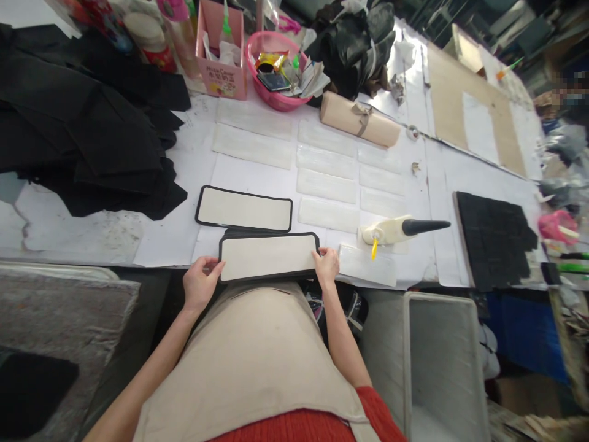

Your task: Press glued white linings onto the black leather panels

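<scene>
A long white panel with a black border (269,256) lies at the table's front edge, on a stack of dark pieces. My left hand (201,283) pinches its left end between thumb and fingers. At the right end, my right hand (326,265) grips the border the same way. Just behind lies a second black-bordered white panel (246,209), flat and slightly askew. To the right stands a cream glue bottle (384,232) with a black tapered end and a yellow tip.
Translucent white strips (327,184) lie in rows behind the panels. Black cut pieces (83,123) are heaped at left, and a black stack (492,236) sits at right. A pink basket (262,92), a pink box (221,80) and a beige roll (359,120) stand at the back. A grey bin (407,362) is below.
</scene>
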Action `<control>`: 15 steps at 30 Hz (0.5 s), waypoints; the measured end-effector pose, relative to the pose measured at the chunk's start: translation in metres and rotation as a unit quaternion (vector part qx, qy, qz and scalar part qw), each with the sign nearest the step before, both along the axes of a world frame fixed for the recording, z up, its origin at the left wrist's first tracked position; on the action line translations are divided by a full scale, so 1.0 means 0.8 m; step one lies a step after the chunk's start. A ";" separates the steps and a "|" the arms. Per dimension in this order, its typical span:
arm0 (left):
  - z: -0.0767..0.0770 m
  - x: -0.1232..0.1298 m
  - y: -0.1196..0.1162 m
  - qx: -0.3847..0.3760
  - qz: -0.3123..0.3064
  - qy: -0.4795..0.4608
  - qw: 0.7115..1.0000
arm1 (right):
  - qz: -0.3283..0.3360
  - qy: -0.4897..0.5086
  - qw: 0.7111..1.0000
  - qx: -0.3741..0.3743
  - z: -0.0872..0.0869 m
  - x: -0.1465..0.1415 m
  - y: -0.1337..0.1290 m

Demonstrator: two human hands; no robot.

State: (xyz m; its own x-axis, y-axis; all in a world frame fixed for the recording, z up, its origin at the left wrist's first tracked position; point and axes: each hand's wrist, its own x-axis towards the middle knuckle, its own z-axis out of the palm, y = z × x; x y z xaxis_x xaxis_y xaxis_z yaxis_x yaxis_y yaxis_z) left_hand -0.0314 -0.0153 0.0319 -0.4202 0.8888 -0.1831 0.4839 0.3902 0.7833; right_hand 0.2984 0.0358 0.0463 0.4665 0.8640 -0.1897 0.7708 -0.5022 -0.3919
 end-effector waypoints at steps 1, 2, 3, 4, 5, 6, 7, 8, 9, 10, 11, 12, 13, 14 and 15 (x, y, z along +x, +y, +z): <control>0.001 -0.001 0.001 -0.005 0.003 -0.009 1.000 | -0.005 0.012 1.000 -0.004 0.002 0.001 0.002; 0.004 -0.003 0.002 -0.009 0.005 -0.021 1.000 | -0.008 0.021 1.000 -0.004 0.005 0.003 0.003; 0.006 -0.004 0.002 -0.015 0.005 -0.036 0.999 | -0.010 0.028 1.000 -0.002 0.009 0.005 0.003; 0.009 -0.005 0.003 -0.022 0.005 -0.055 0.998 | -0.013 0.037 0.999 0.003 0.013 0.007 0.004; 0.013 -0.006 0.004 -0.028 0.006 -0.078 0.997 | -0.016 0.051 0.999 0.009 0.017 0.009 0.005; 0.018 -0.008 0.006 -0.033 0.008 -0.105 0.994 | -0.020 0.074 0.997 0.019 0.021 0.011 0.006; 0.023 -0.009 0.009 -0.036 0.014 -0.133 0.990 | -0.023 0.108 0.993 0.032 0.024 0.012 0.009; 0.028 -0.011 0.014 -0.035 0.023 -0.162 0.986 | -0.023 0.150 0.987 0.047 0.027 0.012 0.014; 0.035 -0.014 0.021 -0.029 0.034 -0.187 0.981 | -0.021 0.194 0.979 0.067 0.029 0.012 0.021; 0.041 -0.017 0.030 -0.019 0.045 -0.207 0.977 | -0.018 0.233 0.968 0.086 0.030 0.011 0.030; 0.047 -0.021 0.042 -0.004 0.056 -0.219 0.974 | -0.015 0.266 0.958 0.104 0.030 0.008 0.040; 0.053 -0.026 0.055 0.014 0.065 -0.223 0.973 | -0.013 0.292 0.949 0.117 0.030 0.004 0.053; 0.058 -0.032 0.070 0.032 0.072 -0.221 0.972 | -0.011 0.316 0.940 0.126 0.029 -0.001 0.066; 0.061 -0.038 0.086 0.050 0.077 -0.216 0.972 | -0.010 0.337 0.932 0.132 0.027 -0.008 0.080; 0.063 -0.045 0.103 0.066 0.082 -0.211 0.972 | -0.009 0.357 0.925 0.133 0.023 -0.016 0.095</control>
